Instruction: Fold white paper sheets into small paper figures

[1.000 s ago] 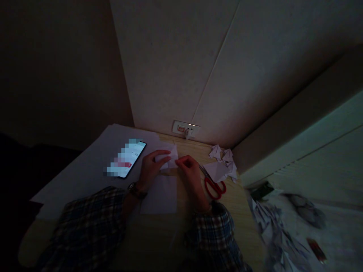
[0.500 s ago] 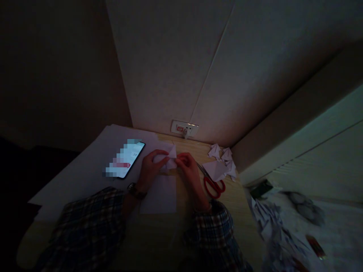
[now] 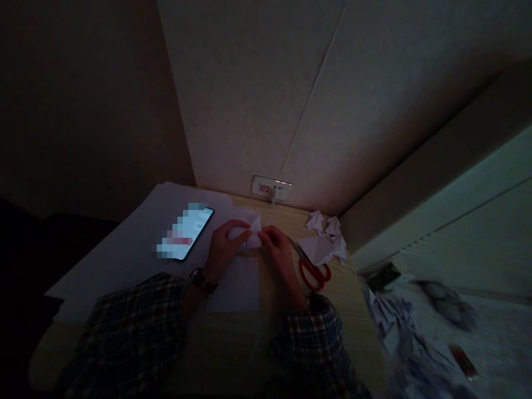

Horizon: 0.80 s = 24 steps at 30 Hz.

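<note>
On a wooden desk in dim light, both my hands pinch a small folded piece of white paper (image 3: 252,231). My left hand (image 3: 224,246), with a watch on its wrist, grips the fold's left side with closed fingers. My right hand (image 3: 277,255) pinches its right edge. A flat white sheet (image 3: 236,285) lies under and below my hands. Red-handled scissors (image 3: 312,270) lie just right of my right hand.
A lit phone (image 3: 185,232) rests on a large white sheet (image 3: 128,249) at the left. Folded paper shapes (image 3: 326,237) sit at the desk's back right corner. A wall socket (image 3: 271,188) is behind. More paper pieces (image 3: 394,324) lie off the desk's right edge.
My hands closed in together on the folded paper and shifted it slightly; the view wobbled a little. Everything else stayed put.
</note>
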Each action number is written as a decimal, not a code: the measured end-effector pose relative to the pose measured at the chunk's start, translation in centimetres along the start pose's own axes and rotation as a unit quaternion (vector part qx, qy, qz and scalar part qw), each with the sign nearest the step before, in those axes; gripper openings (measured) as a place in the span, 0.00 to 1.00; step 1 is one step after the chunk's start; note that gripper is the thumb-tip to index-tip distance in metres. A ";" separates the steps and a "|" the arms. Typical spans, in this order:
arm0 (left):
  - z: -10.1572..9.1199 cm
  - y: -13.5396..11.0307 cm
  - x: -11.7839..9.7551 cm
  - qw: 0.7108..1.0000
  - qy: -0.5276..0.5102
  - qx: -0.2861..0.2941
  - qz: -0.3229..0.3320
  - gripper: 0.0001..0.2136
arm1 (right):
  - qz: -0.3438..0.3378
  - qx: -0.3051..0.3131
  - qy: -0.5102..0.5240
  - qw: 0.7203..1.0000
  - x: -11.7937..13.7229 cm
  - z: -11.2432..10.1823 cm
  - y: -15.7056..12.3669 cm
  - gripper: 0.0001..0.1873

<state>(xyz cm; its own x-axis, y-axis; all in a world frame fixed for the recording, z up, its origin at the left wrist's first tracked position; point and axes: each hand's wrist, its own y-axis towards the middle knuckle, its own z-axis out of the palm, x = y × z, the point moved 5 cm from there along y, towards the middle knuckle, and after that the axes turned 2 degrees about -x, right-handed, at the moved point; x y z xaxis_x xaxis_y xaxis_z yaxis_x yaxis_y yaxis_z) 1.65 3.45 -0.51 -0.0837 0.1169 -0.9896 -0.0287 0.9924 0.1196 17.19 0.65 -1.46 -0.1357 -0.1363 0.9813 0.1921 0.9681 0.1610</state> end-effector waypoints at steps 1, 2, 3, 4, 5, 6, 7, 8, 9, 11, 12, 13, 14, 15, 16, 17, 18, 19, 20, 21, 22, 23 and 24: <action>-0.1 0.0 0.0 1.000 0.000 -0.007 0.002 0.08 | -0.001 0.001 -0.011 1.000 -0.1 0.0 0.0 0.12; -0.1 0.0 0.1 1.000 0.000 -0.011 0.003 0.08 | -0.005 -0.002 -0.024 1.000 -0.1 -0.1 0.1 0.12; 0.0 0.0 0.1 1.000 -0.001 -0.008 0.002 0.08 | -0.011 -0.009 -0.038 0.999 -0.1 -0.2 0.1 0.12; 0.1 0.0 0.2 1.000 -0.003 -0.001 -0.001 0.08 | -0.019 -0.014 -0.052 0.998 0.0 -0.3 0.1 0.12; 0.2 0.0 0.3 1.000 -0.008 0.008 -0.005 0.08 | -0.026 -0.018 -0.064 0.997 0.0 -0.5 0.1 0.12; 0.3 0.1 0.3 1.000 -0.014 0.019 -0.009 0.08 | -0.032 -0.020 -0.073 0.997 0.1 -0.6 0.2 0.12; 0.5 0.1 0.4 0.999 -0.020 0.030 -0.015 0.08 | -0.036 -0.020 -0.079 0.996 0.1 -0.8 0.2 0.11; 0.6 0.1 0.5 0.999 -0.028 0.039 -0.023 0.09 | -0.038 -0.020 -0.083 0.996 0.2 -0.9 0.3 0.11; 0.6 0.1 0.5 0.998 -0.037 0.044 -0.032 0.10 | -0.039 -0.021 -0.085 0.995 0.2 -1.1 0.3 0.10; 0.5 0.2 0.6 0.997 -0.055 0.042 -0.042 0.11 | -0.041 -0.022 -0.089 0.995 0.3 -1.3 0.4 0.10; 0.3 0.3 0.6 0.997 -0.062 0.035 -0.040 0.13 | -0.043 -0.021 -0.092 0.995 0.3 -1.3 0.5 0.10; 0.1 0.4 0.6 0.997 -0.066 0.027 -0.034 0.15 | -0.045 -0.018 -0.095 0.994 0.3 -1.3 0.5 0.10; -0.1 0.5 0.5 0.997 -0.067 0.022 -0.030 0.18 | -0.049 -0.014 -0.096 0.994 0.4 -1.2 0.5 0.09; -0.2 0.5 0.5 0.997 -0.067 0.019 -0.029 0.23 | -0.055 -0.010 -0.096 0.994 0.4 -1.1 0.5 0.09; -0.4 0.6 0.5 0.997 -0.065 0.018 -0.035 0.28 | -0.061 -0.004 -0.096 0.994 0.5 -1.0 0.5 0.08; -0.5 0.6 0.5 0.997 -0.063 0.016 -0.048 0.32 | -0.068 0.001 -0.095 0.993 0.6 -0.9 0.4 0.08; -0.6 0.6 0.7 0.996 -0.060 0.016 -0.064 0.35 | -0.075 0.006 -0.096 0.993 0.7 -0.8 0.3 0.08; -0.7 0.7 0.8 0.995 -0.053 0.020 -0.078 0.36 | -0.081 0.009 -0.098 0.992 0.8 -0.7 0.3 0.07; -0.7 0.7 0.8 0.995 -0.044 0.027 -0.089 0.35 | -0.086 0.009 -0.099 0.991 0.9 -0.7 0.2 0.07; -0.6 0.8 0.9 0.994 -0.034 0.036 -0.096 0.32 | -0.089 0.008 -0.101 0.991 1.0 -0.7 0.2 0.08; -0.5 0.8 0.9 0.993 -0.027 0.049 -0.103 0.29 | -0.089 0.005 -0.100 0.991 1.1 -0.7 0.1 0.08; -0.4 0.9 0.9 0.992 -0.023 0.062 -0.109 0.25 | -0.088 0.002 -0.098 0.991 1.1 -0.8 0.1 0.08; -0.3 0.9 0.9 0.990 -0.023 0.074 -0.115 0.22 | -0.086 -0.001 -0.095 0.992 1.1 -0.8 0.0 0.08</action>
<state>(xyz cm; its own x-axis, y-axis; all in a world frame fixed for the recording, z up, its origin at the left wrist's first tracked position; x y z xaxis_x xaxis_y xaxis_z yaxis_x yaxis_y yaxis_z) 1.22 4.46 -1.24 -0.0467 -0.1138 -0.9924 0.1058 0.9873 -0.1182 17.82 0.38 -0.27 -0.3470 -0.2576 0.9018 0.1520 0.9334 0.3251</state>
